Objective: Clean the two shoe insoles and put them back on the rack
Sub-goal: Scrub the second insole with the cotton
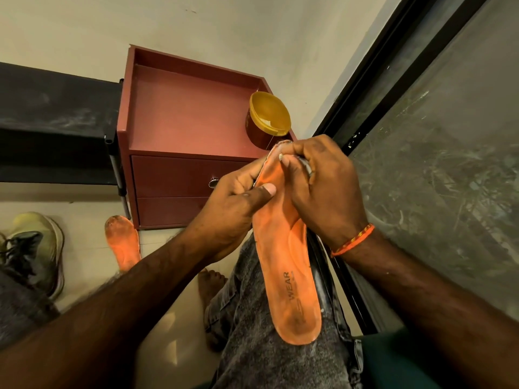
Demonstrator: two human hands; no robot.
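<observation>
Nearest the camera, the two forearms reach out over a knee in grey jeans, and on that knee rests the heel of an orange insole, its toe end raised toward the hands. The insole looks smudged near the heel, so I judge its cleaning is under way, not finished. The second insole lies on the floor beside the red cabinet, its toe dirty — apparently untouched. Neither is on the black rack at the left, so most of the task remains.

The left hand grips the insole's edge, thumb pressed flat on its top. The right hand is curled at the toe end, fingertips pinching or picking at it — whether it also holds a cloth or tool, I cannot tell. A yellow tub sits on the cabinet
</observation>
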